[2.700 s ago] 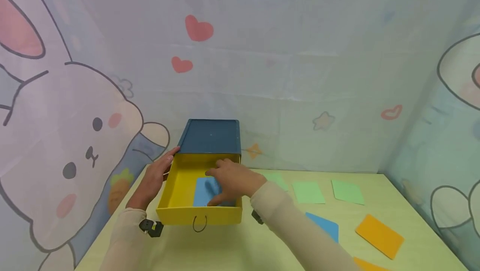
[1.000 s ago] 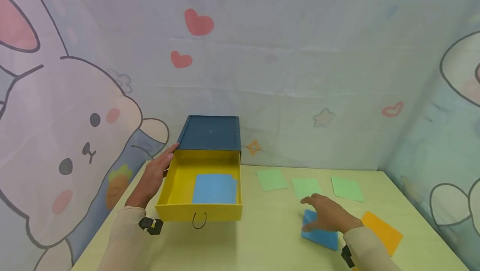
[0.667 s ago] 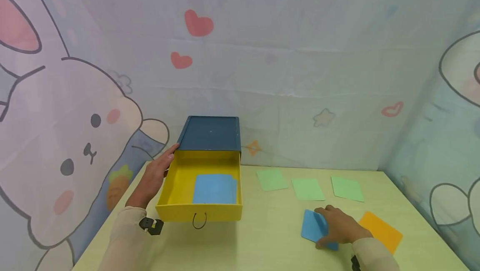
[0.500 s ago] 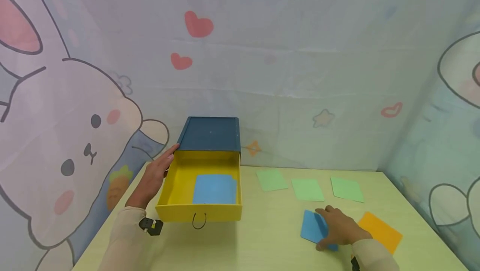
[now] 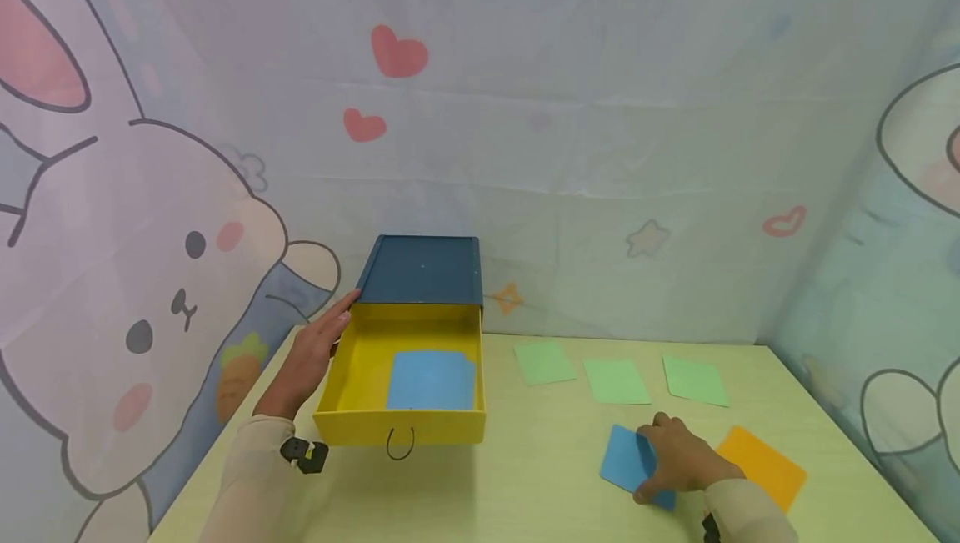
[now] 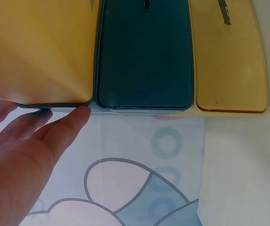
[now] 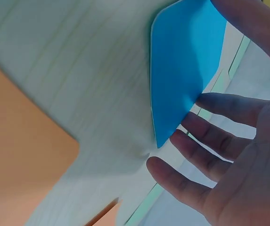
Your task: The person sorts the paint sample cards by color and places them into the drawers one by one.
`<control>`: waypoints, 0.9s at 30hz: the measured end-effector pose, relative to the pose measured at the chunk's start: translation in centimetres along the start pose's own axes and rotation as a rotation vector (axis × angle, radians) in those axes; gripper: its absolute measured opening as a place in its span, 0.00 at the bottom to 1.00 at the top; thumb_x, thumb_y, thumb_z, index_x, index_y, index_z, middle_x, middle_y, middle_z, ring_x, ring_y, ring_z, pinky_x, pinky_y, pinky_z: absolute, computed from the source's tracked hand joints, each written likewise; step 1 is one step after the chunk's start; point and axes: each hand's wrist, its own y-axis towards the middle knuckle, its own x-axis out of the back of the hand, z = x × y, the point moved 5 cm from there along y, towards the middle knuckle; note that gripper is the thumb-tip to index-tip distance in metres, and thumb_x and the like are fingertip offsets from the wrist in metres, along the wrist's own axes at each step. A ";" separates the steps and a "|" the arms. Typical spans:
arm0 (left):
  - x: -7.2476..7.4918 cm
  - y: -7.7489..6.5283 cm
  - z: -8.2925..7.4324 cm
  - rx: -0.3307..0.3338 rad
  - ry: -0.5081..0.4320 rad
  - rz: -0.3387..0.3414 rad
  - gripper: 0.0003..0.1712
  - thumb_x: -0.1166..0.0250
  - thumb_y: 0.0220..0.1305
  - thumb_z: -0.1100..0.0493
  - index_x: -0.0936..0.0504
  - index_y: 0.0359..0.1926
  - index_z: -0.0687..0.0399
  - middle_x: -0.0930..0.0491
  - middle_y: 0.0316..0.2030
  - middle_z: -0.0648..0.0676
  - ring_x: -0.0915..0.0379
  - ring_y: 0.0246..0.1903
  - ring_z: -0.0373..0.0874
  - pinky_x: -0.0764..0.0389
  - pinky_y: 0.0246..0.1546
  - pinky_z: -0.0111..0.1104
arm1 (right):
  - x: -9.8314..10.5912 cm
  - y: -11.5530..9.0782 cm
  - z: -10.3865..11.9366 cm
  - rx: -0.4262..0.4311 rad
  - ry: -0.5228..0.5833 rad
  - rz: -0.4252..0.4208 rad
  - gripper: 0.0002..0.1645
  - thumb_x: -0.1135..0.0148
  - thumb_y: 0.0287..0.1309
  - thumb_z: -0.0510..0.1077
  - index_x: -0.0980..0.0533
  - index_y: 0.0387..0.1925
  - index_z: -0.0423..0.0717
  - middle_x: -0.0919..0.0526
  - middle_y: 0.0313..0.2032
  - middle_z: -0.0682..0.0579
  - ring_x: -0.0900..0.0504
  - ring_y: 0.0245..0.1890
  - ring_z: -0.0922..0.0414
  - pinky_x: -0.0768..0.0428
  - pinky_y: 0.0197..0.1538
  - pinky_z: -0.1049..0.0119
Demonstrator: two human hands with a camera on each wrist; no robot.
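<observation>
On the left, a dark blue drawer cabinet (image 5: pixel 422 269) has its top yellow drawer (image 5: pixel 442 429) pulled out. Blue cards (image 5: pixel 430 380) lie overlapping in that drawer's right part. My left hand (image 5: pixel 306 364) rests against the cabinet's left side, fingers extended; the left wrist view shows its fingertips at the edge beside a dark drawer front (image 6: pixel 145 61). On the table to the right, my right hand (image 5: pixel 684 455) pinches another blue card (image 5: pixel 622 457) between thumb and fingers at opposite edges. In the right wrist view, this blue card (image 7: pixel 182 61) appears slightly bent, its far part hidden.
Several green cards lie along the back of the table, such as one (image 5: pixel 544 362) near the drawer and one (image 5: pixel 695 380) farther right. An orange card (image 5: pixel 763 466) lies right of my right hand. A printed cloth backdrop (image 5: pixel 562 151) stands behind the table.
My right hand has moved from inside the drawer to the blue card on the right and taken it by its edges. That card has shifted slightly. My left hand has stayed at the cabinet.
</observation>
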 end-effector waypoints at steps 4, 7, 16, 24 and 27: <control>-0.1 0.0 0.2 -0.005 0.013 0.003 0.33 0.65 0.81 0.41 0.50 0.81 0.42 0.52 0.80 0.59 0.49 0.76 0.69 0.38 0.71 0.66 | 0.3 -0.3 0.2 0.007 -0.007 -0.021 0.57 0.13 0.28 0.60 0.25 0.58 0.32 0.26 0.49 0.41 0.27 0.45 0.49 0.17 0.50 0.43; -0.1 0.1 0.3 -0.008 0.018 0.004 0.33 0.65 0.81 0.42 0.50 0.81 0.43 0.52 0.80 0.60 0.49 0.76 0.69 0.37 0.70 0.66 | 0.4 -0.5 0.4 0.037 0.010 -0.038 0.58 0.13 0.28 0.59 0.26 0.59 0.31 0.27 0.48 0.42 0.26 0.43 0.51 0.16 0.49 0.47; -0.2 0.2 0.3 0.000 0.010 0.002 0.33 0.66 0.81 0.41 0.51 0.81 0.43 0.53 0.80 0.60 0.50 0.76 0.69 0.39 0.71 0.66 | 1.4 -0.5 1.5 0.104 -0.004 -0.053 0.59 0.15 0.32 0.61 0.28 0.61 0.30 0.28 0.49 0.42 0.25 0.42 0.53 0.16 0.49 0.51; -0.2 0.3 0.5 0.006 0.021 0.002 0.33 0.66 0.81 0.41 0.51 0.81 0.42 0.53 0.80 0.60 0.51 0.77 0.69 0.39 0.70 0.67 | 3.4 -0.9 4.1 0.188 -0.073 -0.119 0.57 0.17 0.34 0.63 0.27 0.60 0.32 0.26 0.51 0.44 0.22 0.45 0.53 0.15 0.49 0.51; -0.2 0.2 0.5 0.008 0.025 0.001 0.33 0.66 0.81 0.41 0.51 0.81 0.42 0.53 0.80 0.60 0.51 0.76 0.69 0.38 0.70 0.67 | 4.1 -1.0 4.9 0.185 -0.080 -0.121 0.56 0.17 0.35 0.63 0.26 0.59 0.31 0.23 0.51 0.44 0.21 0.47 0.50 0.16 0.52 0.49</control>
